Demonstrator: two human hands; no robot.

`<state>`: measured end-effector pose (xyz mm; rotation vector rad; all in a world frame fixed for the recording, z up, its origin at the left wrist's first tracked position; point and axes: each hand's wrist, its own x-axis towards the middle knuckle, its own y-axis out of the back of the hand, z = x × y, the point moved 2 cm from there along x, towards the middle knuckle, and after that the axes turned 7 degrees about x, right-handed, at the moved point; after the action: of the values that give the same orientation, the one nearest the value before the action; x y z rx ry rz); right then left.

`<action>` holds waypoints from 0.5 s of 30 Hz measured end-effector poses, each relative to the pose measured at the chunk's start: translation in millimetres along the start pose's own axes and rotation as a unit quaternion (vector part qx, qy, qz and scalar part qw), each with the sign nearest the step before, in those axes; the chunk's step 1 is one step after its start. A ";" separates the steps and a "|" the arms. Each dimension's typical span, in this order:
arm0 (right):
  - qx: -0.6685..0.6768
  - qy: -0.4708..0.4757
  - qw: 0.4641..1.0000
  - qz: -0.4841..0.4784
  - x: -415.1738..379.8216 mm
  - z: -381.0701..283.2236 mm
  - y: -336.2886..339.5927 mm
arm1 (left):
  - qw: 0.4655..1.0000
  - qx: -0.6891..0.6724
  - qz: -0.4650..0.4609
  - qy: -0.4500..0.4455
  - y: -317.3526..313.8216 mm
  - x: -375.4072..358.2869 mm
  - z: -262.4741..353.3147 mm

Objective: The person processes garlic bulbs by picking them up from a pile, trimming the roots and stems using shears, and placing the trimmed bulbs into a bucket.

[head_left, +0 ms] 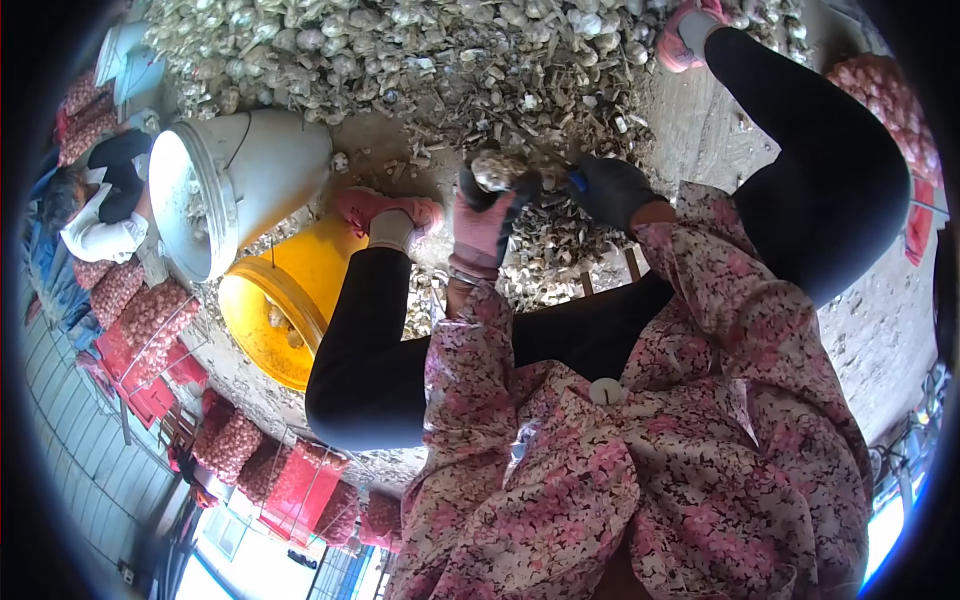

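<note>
My left hand [483, 222], in a pink and black glove, is closed around a garlic bulb [497, 168] held above the ground between my knees. My right hand [612, 190], in a dark glove, is right next to the bulb and grips something small with a blue end [576, 182]; what it is cannot be made out. Under both hands lies a litter of cut stalks and skins [560, 250]. My legs in black trousers and pink shoes [388, 212] frame the hands.
A big heap of garlic bulbs [400, 50] lies beyond my hands. A white bucket [250, 175] and a yellow bucket [300, 265] lie tilted at the left. Red mesh sacks of garlic [150, 320] are stacked at the left. Another person [100, 200] sits far left.
</note>
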<state>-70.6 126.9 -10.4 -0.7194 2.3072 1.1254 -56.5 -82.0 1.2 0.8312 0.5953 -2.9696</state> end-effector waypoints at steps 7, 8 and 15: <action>0.127 0.106 0.984 0.065 -29.1 -31.8 13.3 | 0.893 -0.439 -0.083 0.056 20.5 25.2 26.9; 0.152 0.114 0.979 0.080 -28.4 -36.4 12.1 | 0.895 -0.437 -0.077 0.045 30.0 28.2 30.7; 0.207 0.077 0.974 0.057 -11.3 -29.8 -4.9 | 0.917 -0.265 0.293 -0.065 182.3 81.1 42.5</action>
<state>-64.4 103.0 10.2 -0.5341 2.6254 0.6111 -129.0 -258.4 -71.2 0.6102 0.8939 -2.1490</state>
